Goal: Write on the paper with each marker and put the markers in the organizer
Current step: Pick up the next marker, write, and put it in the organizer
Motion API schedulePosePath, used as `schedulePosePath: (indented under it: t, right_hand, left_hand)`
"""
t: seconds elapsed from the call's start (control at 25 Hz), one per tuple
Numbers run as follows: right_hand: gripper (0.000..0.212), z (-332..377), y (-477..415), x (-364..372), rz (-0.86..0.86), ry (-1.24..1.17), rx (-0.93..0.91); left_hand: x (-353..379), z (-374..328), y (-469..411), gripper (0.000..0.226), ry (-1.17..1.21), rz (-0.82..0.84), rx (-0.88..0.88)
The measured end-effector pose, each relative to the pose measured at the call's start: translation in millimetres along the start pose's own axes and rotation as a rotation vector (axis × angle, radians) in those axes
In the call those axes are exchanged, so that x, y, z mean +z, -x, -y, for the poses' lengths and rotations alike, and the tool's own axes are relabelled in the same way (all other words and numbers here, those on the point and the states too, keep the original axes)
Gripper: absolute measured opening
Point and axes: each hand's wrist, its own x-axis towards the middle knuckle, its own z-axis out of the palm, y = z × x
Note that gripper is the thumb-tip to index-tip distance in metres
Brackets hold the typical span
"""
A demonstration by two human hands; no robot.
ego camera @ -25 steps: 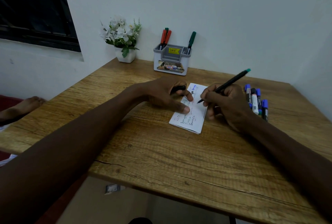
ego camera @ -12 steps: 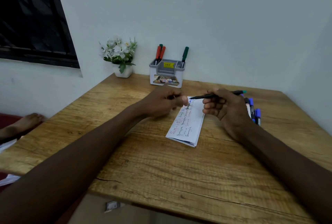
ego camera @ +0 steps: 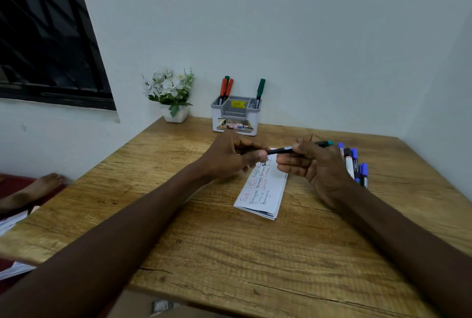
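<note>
Your left hand, pinching what looks like the cap, meets your right hand gripping the marker just above the paper's far end; keep both aligned and press straight home.

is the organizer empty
No, the organizer holds red markers at its left and a green marker at its right.

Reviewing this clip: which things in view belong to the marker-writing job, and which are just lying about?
Job: black marker with teal end, in the right hand, left hand pinching its front; folded white paper; grey plastic organizer holding red and green markers; loose blue-capped markers.

Lying about: white pot of white flowers; dark window; bare foot; papers at left edge.
</note>
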Motion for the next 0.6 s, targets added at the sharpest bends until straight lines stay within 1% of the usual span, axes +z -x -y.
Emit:
schedulePosePath:
  t: [0.04,0.16,0.24,0.4,0.52,0.6]
  right_hand:
    - [0.008,-1.6,0.5,-1.3,0.016,0.06,-0.005]
    - [0.008,-7.5,1.0,0.8,0.046,0.2,-0.038]
    - [0.007,-10.4,-0.2,4.4,0.038,0.208,-0.05]
    - [0.008,-12.7,-1.1,6.1,0.045,0.233,-0.057]
    - [0.008,-13.5,-0.6,8.2,0.04,0.308,-0.103]
    - [0.01,-14.7,-1.9,10.4,0.001,0.375,-0.155]
  left_hand:
    - [1.0,-0.3,0.4,0.022,0.008,0.002,-0.011]
    - [2.1,3.2,-0.3,0.019,0.082,-0.047,-0.071]
    - [2.7,5.2,-1.9,0.017,0.105,-0.076,-0.094]
    - [9.0,2.1,-0.8,0.016,0.102,-0.084,-0.121]
    - [9.2,3.7,-1.7,0.017,0.233,-0.115,-0.13]
    - [8.1,3.1,-3.5,0.026,0.4,-0.163,-0.207]
